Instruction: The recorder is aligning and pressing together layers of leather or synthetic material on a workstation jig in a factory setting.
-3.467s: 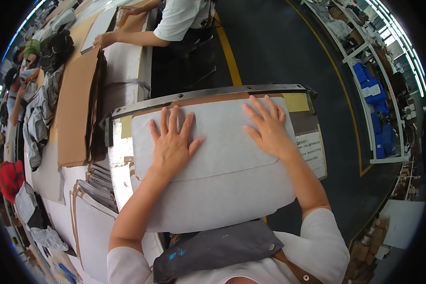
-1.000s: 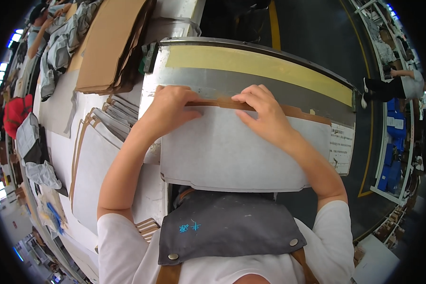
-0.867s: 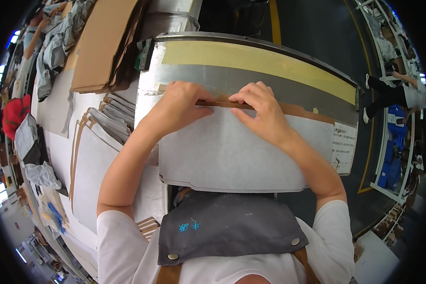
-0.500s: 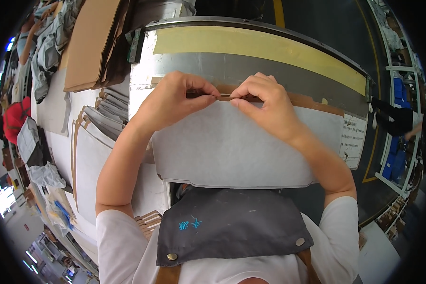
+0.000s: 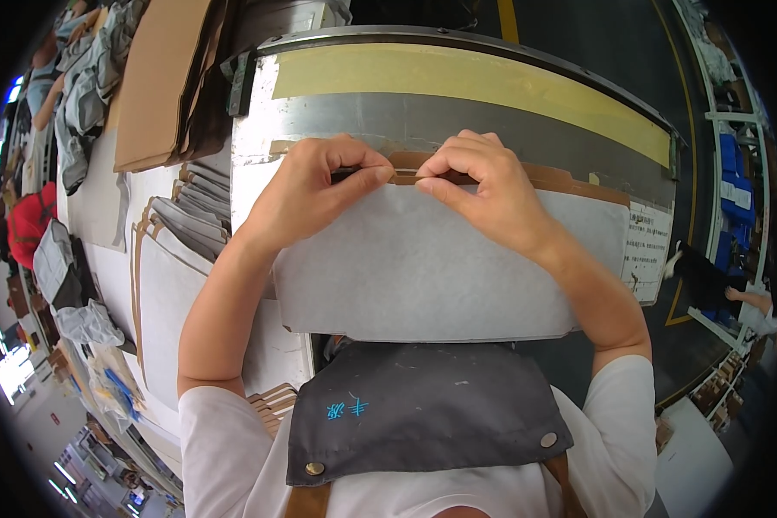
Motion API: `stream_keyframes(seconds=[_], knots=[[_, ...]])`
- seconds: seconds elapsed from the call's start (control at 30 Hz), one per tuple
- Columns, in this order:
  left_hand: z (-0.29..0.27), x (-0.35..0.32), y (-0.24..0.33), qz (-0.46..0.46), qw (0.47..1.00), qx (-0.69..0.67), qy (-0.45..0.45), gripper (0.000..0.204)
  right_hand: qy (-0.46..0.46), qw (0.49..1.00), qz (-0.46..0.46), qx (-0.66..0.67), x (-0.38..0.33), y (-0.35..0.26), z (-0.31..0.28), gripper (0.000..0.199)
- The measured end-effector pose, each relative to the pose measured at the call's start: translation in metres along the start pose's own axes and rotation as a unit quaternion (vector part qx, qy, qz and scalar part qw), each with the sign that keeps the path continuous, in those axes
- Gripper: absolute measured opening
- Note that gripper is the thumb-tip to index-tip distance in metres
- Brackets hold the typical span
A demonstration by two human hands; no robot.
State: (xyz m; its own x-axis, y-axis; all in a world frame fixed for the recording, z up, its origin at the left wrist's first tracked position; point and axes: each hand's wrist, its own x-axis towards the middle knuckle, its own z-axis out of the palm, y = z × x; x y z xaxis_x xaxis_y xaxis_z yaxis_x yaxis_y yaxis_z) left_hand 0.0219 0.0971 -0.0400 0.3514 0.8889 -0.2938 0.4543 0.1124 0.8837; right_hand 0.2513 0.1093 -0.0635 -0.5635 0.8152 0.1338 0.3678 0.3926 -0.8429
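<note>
A wide grey-white panel with brown edges (image 5: 432, 268) lies in front of me, its near edge close to my dark apron. Along its far side runs a brown edge strip (image 5: 570, 180). My left hand (image 5: 319, 186) pinches this strip between thumb and fingers left of the panel's middle. Just to the right, my right hand (image 5: 492, 186) pinches the same strip, its thumb on the near side. A short stretch of the strip shows between the two sets of fingertips. What lies under the fingers is hidden.
Under the panel is a metal-topped table with a yellow band (image 5: 457, 73). Similar grey-white pieces (image 5: 173, 285) are stacked at the left, and brown sheets (image 5: 160, 86) stand beyond them. A shelf with blue bins (image 5: 734, 194) and another person (image 5: 708, 281) are at the right.
Both hands keep their pinch on the brown strip, with hardly any shift. The person at the far right has moved nearer to the bottom of the picture.
</note>
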Motion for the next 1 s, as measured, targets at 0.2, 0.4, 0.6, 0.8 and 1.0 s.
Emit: stream_keyframes(seconds=[0.2,0.4,0.6,0.8,1.0], knots=[[0.005,0.002,0.005,0.03,0.999,0.042,0.008,0.017,-0.004,1.0,-0.001,-0.007,0.001,0.003,0.002,0.01],[0.01,0.002,-0.002,0.059,0.995,0.071,0.025,0.022,0.003,1.0,-0.004,-0.01,0.0,0.0,0.002,0.013],[0.005,0.004,0.005,0.001,0.998,0.069,0.0,0.024,-0.014,0.996,-0.011,-0.082,-0.011,0.0,-0.035,0.012],[-0.007,0.0,-0.006,0.04,0.987,0.145,0.055,0.022,-0.058,0.952,0.287,-0.088,-0.056,0.006,-0.116,0.012],[-0.042,-0.028,-0.019,0.0,0.984,0.139,0.115,0.018,0.015,0.942,0.313,-0.119,-0.098,0.02,-0.158,0.019]])
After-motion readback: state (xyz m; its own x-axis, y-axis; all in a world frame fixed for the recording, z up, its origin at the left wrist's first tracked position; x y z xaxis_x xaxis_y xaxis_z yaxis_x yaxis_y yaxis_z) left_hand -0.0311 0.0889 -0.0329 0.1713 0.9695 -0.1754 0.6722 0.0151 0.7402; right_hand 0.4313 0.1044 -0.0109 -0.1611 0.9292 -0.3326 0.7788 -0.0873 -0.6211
